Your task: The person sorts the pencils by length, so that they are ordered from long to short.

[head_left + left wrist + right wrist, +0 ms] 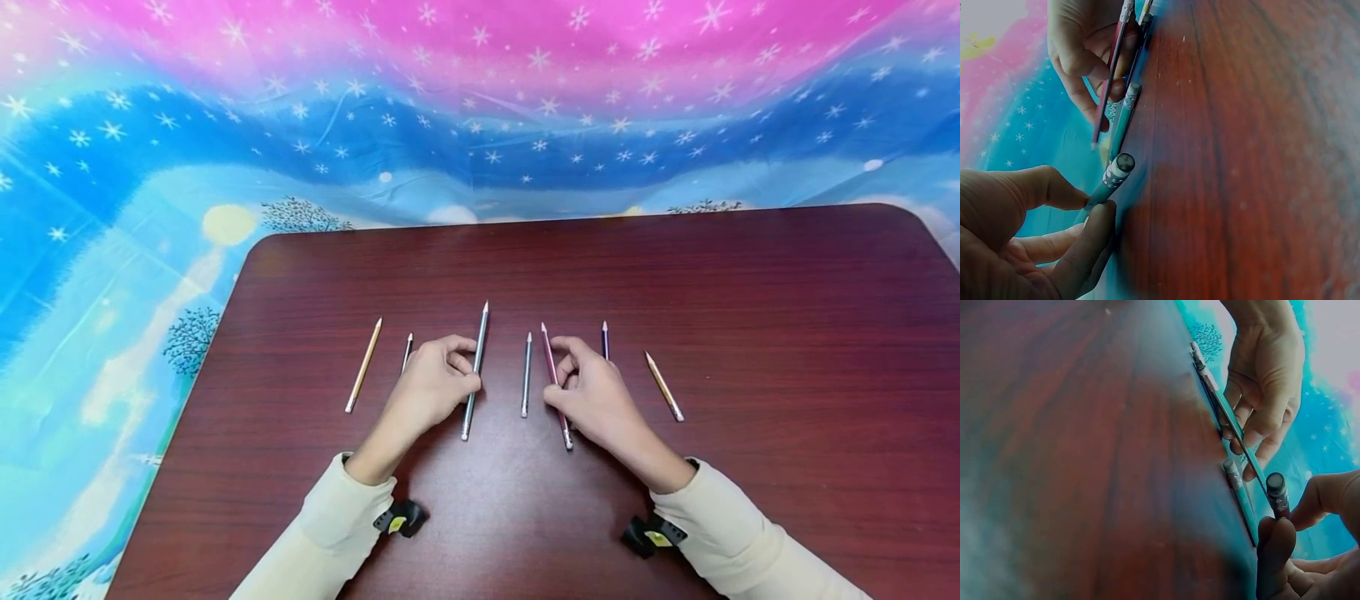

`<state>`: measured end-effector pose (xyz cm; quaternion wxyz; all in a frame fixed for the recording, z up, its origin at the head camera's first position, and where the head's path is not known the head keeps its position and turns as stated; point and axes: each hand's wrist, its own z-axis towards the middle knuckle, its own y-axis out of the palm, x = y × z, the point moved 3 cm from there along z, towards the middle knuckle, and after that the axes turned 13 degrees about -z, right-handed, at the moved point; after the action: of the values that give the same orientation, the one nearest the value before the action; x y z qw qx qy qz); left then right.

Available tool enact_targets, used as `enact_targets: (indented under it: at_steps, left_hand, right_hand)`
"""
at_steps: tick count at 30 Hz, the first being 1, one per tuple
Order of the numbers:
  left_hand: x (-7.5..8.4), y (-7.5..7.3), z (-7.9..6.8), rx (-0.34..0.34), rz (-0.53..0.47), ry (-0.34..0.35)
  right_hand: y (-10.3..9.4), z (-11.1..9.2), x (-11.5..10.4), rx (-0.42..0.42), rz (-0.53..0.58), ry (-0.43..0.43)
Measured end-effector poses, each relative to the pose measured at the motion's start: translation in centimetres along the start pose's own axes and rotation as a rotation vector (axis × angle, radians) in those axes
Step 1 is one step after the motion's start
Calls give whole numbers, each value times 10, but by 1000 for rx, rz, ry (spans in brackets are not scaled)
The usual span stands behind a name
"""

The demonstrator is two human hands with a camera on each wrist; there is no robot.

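Observation:
My left hand [431, 387] pinches a teal pencil [481, 337] between thumb and fingers, its sharpened tip pointing away from me. In the left wrist view, the eraser end of that teal pencil [1115, 174] stands out past the fingertips. My right hand [596, 396] pinches a red pencil [550, 353] around its middle; its eraser end [1277, 489] faces the right wrist camera. Between the two held pencils, a shorter blue-green pencil [527, 375] lies on the table, tip away from me.
A yellow pencil [363, 364] and a dark pencil [407, 352], partly hidden by the left hand, lie at left. Over on the right are a dark blue pencil [605, 340], partly covered, and a gold pencil [663, 385]. A patterned cloth [480, 108] hangs behind the brown table [787, 333].

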<state>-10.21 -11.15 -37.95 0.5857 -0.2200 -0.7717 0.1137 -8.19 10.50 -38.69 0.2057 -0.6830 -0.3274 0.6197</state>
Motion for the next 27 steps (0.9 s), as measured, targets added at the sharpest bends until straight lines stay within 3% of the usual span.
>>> enact_targets:
  at_steps: [7,14,21,27]
  left_hand:
    - [1,-2,2,-21,-83,10]
    - [1,-7,5,-52,-230,-13]
    - [2,-23,9,-44,-352,-38]
    - [1,-44,16,-15,-379,-60]
  right_hand:
    - [-2,6,-6,-18,55,-15]
    - [-3,14,-15,-46,132,-37]
    - [-1,24,-24,-75,166,-45]
    - [-2,34,-36,-89,183,-41]
